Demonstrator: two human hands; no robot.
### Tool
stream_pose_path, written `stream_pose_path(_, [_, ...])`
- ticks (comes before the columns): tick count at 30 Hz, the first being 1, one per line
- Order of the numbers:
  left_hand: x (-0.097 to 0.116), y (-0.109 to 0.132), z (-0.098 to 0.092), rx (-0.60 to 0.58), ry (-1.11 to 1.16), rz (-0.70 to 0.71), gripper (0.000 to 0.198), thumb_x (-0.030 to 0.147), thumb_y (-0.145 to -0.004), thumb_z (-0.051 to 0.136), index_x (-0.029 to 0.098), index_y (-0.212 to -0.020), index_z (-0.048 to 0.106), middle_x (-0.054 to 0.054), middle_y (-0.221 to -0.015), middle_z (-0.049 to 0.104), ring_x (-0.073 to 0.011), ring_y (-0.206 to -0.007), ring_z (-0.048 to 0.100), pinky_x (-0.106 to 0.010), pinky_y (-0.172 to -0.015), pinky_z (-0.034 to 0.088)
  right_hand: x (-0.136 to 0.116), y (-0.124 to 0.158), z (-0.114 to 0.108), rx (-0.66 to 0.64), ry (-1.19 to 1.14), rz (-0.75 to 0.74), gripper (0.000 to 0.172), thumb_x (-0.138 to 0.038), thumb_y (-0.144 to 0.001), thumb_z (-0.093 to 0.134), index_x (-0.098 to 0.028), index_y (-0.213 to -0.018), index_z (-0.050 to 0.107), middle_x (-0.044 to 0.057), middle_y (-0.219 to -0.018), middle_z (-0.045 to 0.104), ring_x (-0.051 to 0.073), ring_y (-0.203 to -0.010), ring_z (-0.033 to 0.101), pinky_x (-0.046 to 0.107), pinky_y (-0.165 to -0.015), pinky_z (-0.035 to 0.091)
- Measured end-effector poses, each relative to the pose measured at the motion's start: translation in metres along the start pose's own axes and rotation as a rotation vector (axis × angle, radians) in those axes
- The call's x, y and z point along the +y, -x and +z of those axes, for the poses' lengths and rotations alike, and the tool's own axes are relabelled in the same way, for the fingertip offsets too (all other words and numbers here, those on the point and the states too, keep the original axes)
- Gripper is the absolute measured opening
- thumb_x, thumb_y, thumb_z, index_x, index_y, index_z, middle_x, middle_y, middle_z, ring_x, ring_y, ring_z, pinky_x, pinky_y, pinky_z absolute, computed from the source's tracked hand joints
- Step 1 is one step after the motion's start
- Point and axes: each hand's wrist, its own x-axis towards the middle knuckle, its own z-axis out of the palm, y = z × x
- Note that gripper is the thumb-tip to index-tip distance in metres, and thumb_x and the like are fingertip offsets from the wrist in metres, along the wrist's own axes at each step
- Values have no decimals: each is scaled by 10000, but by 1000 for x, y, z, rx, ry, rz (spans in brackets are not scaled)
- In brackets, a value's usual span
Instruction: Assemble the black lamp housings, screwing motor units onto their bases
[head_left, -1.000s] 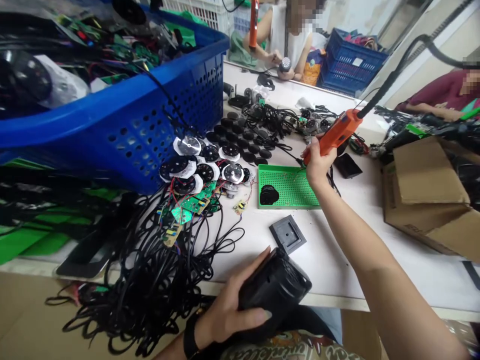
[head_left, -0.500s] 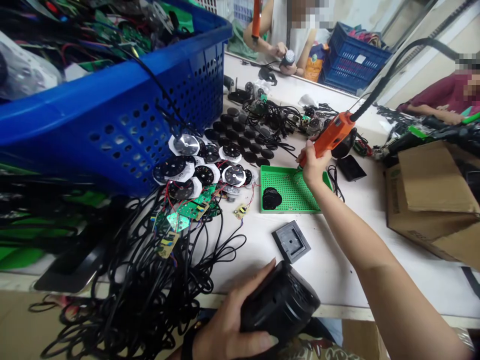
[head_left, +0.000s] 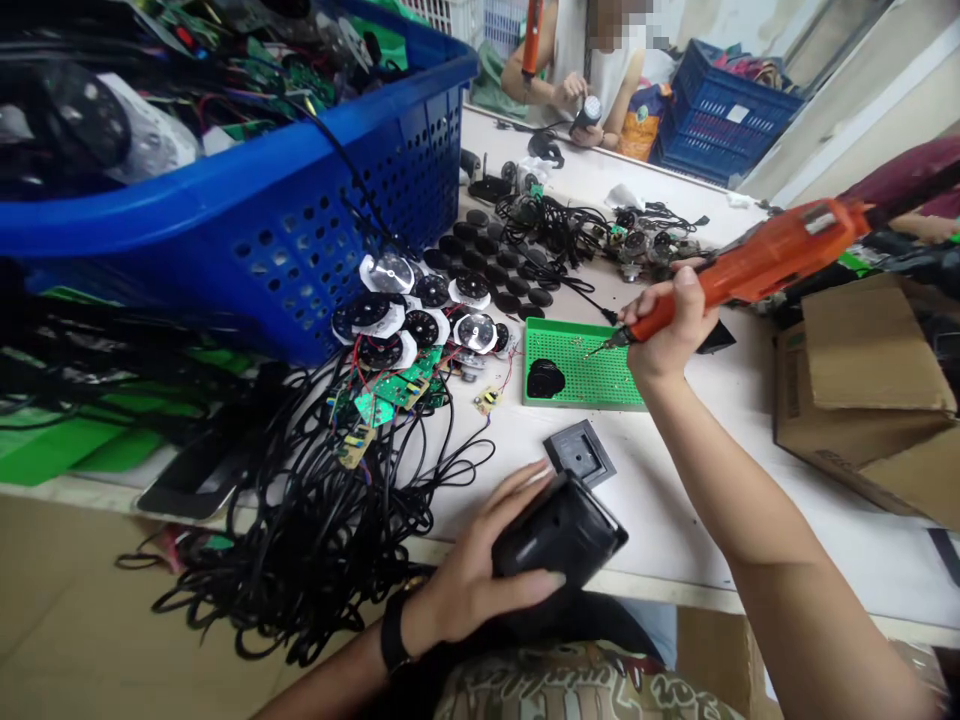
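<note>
My left hand [head_left: 487, 560] is wrapped round a black plastic housing [head_left: 559, 530], tilted above the table's front edge. An orange electric screwdriver [head_left: 757, 265] is in the closed fingers of my right hand [head_left: 675, 325]. Its bit points left and down over a green perforated tray [head_left: 592, 400], where small screws and a stack of thin black discs [head_left: 545, 379] lie. Between the tray and the housing, a square dark grey block [head_left: 580, 452] with a recess rests on the table, partly covered by the housing.
At left stands a blue basket [head_left: 360, 180] full of parts. Beside it lie dial discs [head_left: 390, 275], circuit boards [head_left: 401, 385] and tangled black cables [head_left: 315, 540]. Black round caps [head_left: 495, 272] sit farther back. A cardboard box [head_left: 862, 400] is at right. A person [head_left: 592, 90] works across the table.
My right hand has swung the screwdriver from steeply upright to a flatter slant, its bit now showing over the tray. The housing in my left hand has turned and risen slightly. The view has shifted.
</note>
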Motion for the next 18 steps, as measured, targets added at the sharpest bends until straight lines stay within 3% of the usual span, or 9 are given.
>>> stream_pose_path(4, [21,-21,9,60,-63,-24,869,574,-806,843,281,-1559,526,-104,-1744,269,-386,-1608,271,-604,-1328,204,-39,25,2,15,-62,134,244,-491,-822,632,-266,-878,555,-125,-444,467,106,-347,413,232,-381,386])
stream_pose_path(9, [32,-31,20,44,-171,3,902,545,-814,847,207,-1574,497,-127,-1766,187,-366,-1600,305,-558,-1326,260,-77,54,-3,-44,-120,223,286,-521,-839,632,-242,-882,584,-118,-445,462,91,-351,399,212,-396,387])
stream_pose_path(14, [32,-31,31,-6,-274,93,887,510,-844,826,192,-1589,465,-145,-1742,264,-337,-1606,301,-561,-1333,244,-98,75,-12,-78,-114,270,274,-515,-855,619,-251,-917,581,-114,-464,453,97,-348,388,216,-395,384])
stream_pose_path(18, [30,-29,38,-34,-303,121,864,480,-858,816,198,-1592,459,-157,-1686,387,-328,-1569,379,-564,-1324,280,-107,86,-21,-78,-99,293,260,-498,-866,627,-251,-928,580,-114,-464,454,95,-349,391,212,-405,361])
